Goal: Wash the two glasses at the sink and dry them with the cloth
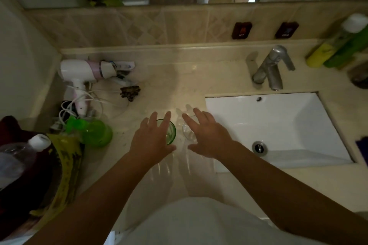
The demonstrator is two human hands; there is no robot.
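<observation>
Two hands extend over the beige countertop (199, 77), left of the white sink (278, 125) and its faucet (272, 67). Left hand (151, 137), fingers straight and spread, covers most of the green glass (170, 133) standing directly beneath it. Right hand (207, 135), fingers likewise spread, sits over the clear glass (188, 132), which stands just beside the green one; contact cannot be determined

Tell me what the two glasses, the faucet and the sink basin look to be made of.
Green glass: tinted transparent glass, possibly plastic; the counter shows through. Clear glass: colourless, see-through, likely glass. Faucet: dull silvery metal with soft highlights. Sink basin: glossy white, probably glazed ceramic.
</observation>
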